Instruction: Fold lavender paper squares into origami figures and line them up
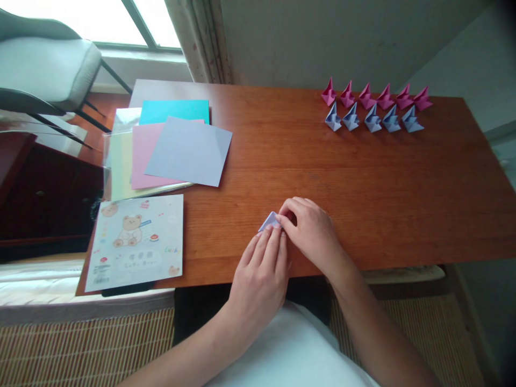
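A small folded piece of lavender paper (267, 221) lies near the table's front edge, mostly covered by my hands. My left hand (262, 263) rests on it with fingers stretched out side by side, their tips pressing the paper down; its thumb is hidden. At the paper's right side, my right hand (308, 228) has thumb and index finger closed on the edge, the other fingers curled. The lower part of the folded shape is out of sight beneath my fingers.
Several pink origami figures (366, 97) stand in a row at the back right, with several pale blue origami figures (373, 119) before them. On the left lie a pale blue-grey sheet (189, 153), a pink sheet (145, 156), a teal sheet (175, 111) and a bear-printed packet (137, 242).
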`<state>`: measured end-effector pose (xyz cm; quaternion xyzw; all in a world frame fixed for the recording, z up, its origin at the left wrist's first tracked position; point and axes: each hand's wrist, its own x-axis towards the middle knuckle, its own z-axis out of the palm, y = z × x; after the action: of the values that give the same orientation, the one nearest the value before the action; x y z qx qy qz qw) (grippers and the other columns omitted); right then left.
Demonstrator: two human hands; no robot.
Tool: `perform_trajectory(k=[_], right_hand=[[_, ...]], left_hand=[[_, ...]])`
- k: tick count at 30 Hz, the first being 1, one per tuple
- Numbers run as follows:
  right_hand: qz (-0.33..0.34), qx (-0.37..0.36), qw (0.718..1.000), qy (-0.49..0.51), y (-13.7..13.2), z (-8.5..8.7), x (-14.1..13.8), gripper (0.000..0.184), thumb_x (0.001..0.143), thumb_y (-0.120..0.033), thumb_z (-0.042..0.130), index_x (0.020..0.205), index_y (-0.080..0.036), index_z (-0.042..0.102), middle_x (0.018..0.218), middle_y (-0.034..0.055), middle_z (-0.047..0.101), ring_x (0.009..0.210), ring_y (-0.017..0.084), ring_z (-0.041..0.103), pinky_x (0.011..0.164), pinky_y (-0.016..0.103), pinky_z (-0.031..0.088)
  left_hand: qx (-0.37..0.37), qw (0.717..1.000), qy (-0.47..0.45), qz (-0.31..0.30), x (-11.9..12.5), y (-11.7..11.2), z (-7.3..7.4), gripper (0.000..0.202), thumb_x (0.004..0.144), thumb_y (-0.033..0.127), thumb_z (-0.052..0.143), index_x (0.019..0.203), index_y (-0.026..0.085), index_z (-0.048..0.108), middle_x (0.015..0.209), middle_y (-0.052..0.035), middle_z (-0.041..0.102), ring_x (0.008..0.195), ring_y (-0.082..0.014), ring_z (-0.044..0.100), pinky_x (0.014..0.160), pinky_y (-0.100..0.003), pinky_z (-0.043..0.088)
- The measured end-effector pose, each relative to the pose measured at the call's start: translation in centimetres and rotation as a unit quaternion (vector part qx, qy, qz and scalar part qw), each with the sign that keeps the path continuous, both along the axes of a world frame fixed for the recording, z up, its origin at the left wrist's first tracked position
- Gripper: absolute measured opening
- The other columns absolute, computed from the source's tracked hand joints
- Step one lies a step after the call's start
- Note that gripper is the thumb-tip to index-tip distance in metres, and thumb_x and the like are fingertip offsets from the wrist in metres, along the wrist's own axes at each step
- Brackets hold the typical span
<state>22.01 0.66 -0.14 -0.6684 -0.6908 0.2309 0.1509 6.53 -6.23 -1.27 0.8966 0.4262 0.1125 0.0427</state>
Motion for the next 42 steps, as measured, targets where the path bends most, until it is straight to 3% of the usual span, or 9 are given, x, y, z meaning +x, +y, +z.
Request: perform_trajectory(k=[7, 11, 13, 16, 19, 22, 36, 42], right_hand=[[-0.002, 0.004, 1.000, 0.017, -0.3, -0.3, 0.2, 0.018, 0.090, -0.018, 0.066, 0.075, -0.023, 0.058, 0.083, -0.0011, 0.067, 0.084, 0.019, 0.060, 0.074, 0.031, 0.041], [0.002, 0.009, 1.000, 0.020, -0.3, -0.3, 0.2, 0.018, 0.091, -0.020, 0.066, 0.075, -0.023, 0.059, 0.084, -0.0007, 0.068, 0.086, 0.020, 0.061, 0.075, 0.031, 0.041], [0.001, 0.011, 1.000, 0.022, -0.3, -0.3, 0.1, 0.019, 0.091, -0.022, 0.067, 0.075, -0.023, 0.058, 0.084, -0.0007, 0.068, 0.086, 0.020, 0.061, 0.076, 0.031, 0.041], [-0.003, 0.017, 1.000, 0.024, -0.4, -0.4, 0.1, 0.020, 0.092, -0.024, 0.068, 0.075, -0.024, 0.058, 0.085, -0.0009, 0.069, 0.087, 0.020, 0.061, 0.075, 0.031, 0.041], [-0.006, 0.023, 1.000, 0.021, -0.6, -0.5, 0.0, 0.019, 0.092, -0.024, 0.068, 0.076, -0.023, 0.058, 0.085, -0.0009, 0.069, 0.088, 0.020, 0.061, 0.074, 0.031, 0.040], [-0.009, 0.030, 0.999, 0.015, -0.8, -0.6, -0.1, 0.018, 0.093, -0.024, 0.067, 0.077, -0.023, 0.060, 0.086, -0.0003, 0.069, 0.088, 0.021, 0.060, 0.073, 0.032, 0.040], [0.000, 0.037, 0.999, 0.007, -1.0, -0.8, 0.0, 0.016, 0.093, -0.023, 0.066, 0.079, -0.024, 0.060, 0.086, 0.0012, 0.068, 0.088, 0.022, 0.059, 0.071, 0.032, 0.039], [-0.003, 0.041, 0.999, 0.006, -1.0, -1.0, -0.1, 0.016, 0.094, -0.025, 0.066, 0.079, -0.023, 0.060, 0.087, 0.0009, 0.069, 0.089, 0.021, 0.060, 0.070, 0.032, 0.039]], left_hand=[[-0.009, 1.000, 0.010, 0.009, 0.1, 0.1, 0.2, 0.051, 0.102, 0.030, 0.045, 0.143, 0.000, 0.050, 0.153, -0.0188, 0.049, 0.142, -0.0307, 0.047, 0.120, -0.047, 0.037], [-0.013, 0.998, -0.057, -0.011, -0.9, 0.9, 0.0, 0.043, 0.098, 0.021, 0.049, 0.139, 0.007, 0.055, 0.148, -0.0149, 0.056, 0.138, -0.0298, 0.052, 0.118, -0.049, 0.039], [-0.027, 0.994, -0.109, -0.019, -1.6, 1.5, -0.1, 0.041, 0.097, 0.017, 0.050, 0.137, 0.011, 0.056, 0.142, -0.0132, 0.062, 0.133, -0.0279, 0.055, 0.113, -0.045, 0.043], [-0.042, 0.986, -0.156, 0.045, -2.3, 2.8, -0.1, 0.035, 0.097, 0.016, 0.051, 0.131, 0.016, 0.059, 0.129, -0.0112, 0.068, 0.119, -0.0264, 0.061, 0.101, -0.042, 0.049], [-0.052, 0.983, -0.138, 0.112, -2.4, 4.2, 0.1, 0.024, 0.098, 0.021, 0.052, 0.117, 0.018, 0.066, 0.110, -0.0093, 0.071, 0.098, -0.0253, 0.063, 0.086, -0.041, 0.049], [-0.058, 0.981, -0.125, 0.138, -2.1, 5.3, 0.0, 0.018, 0.100, 0.024, 0.052, 0.102, 0.021, 0.070, 0.096, -0.0059, 0.070, 0.086, -0.0224, 0.062, 0.079, -0.037, 0.045], [-0.047, 0.987, -0.055, 0.146, -1.3, 5.6, -0.1, 0.018, 0.101, 0.027, 0.051, 0.092, 0.020, 0.065, 0.091, -0.0056, 0.070, 0.086, -0.0233, 0.061, 0.076, -0.037, 0.038], [-0.101, 0.983, -0.112, 0.100, -2.6, 6.1, 0.0, 0.017, 0.101, 0.023, 0.049, 0.100, 0.021, 0.067, 0.097, -0.0044, 0.070, 0.087, -0.0210, 0.061, 0.078, -0.035, 0.043]])
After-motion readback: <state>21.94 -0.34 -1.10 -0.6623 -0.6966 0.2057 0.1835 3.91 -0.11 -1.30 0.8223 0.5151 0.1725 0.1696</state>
